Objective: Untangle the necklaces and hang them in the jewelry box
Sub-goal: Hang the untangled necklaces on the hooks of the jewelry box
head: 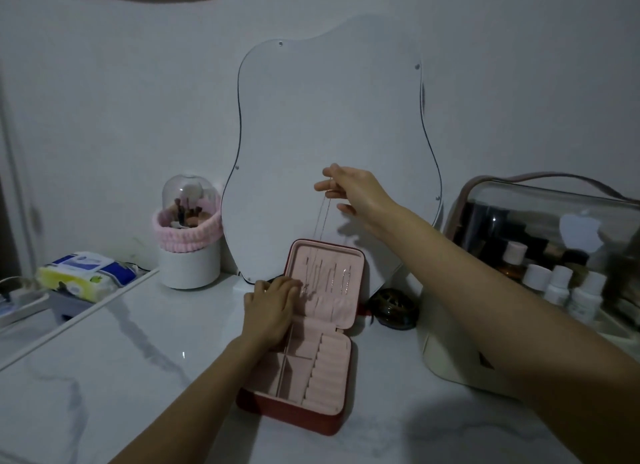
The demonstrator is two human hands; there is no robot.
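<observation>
spanning the scene, a white marble-patterned table (pixel 145 377) carries a wavy mirror (pixel 329 144) against the wall and an open red jewelry box (pixel 311 352) with pink lining, its lid propped upright. right hand (pixel 356 191), raised above the lid, pinches a thin necklace (pixel 323 221) hanging into the lid; left hand (pixel 272 307), fingers together, rests flat on the box's left edge.

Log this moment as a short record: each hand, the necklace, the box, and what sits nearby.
right hand: raised, pinching the necklace at its top
necklace: thin chain hanging down into the lid of the jewelry box
left hand: resting on the box's left edge at the hinge
jewelry box: open, pink lining, lid propped up
nearby: mirror behind, brush holder at left
</observation>
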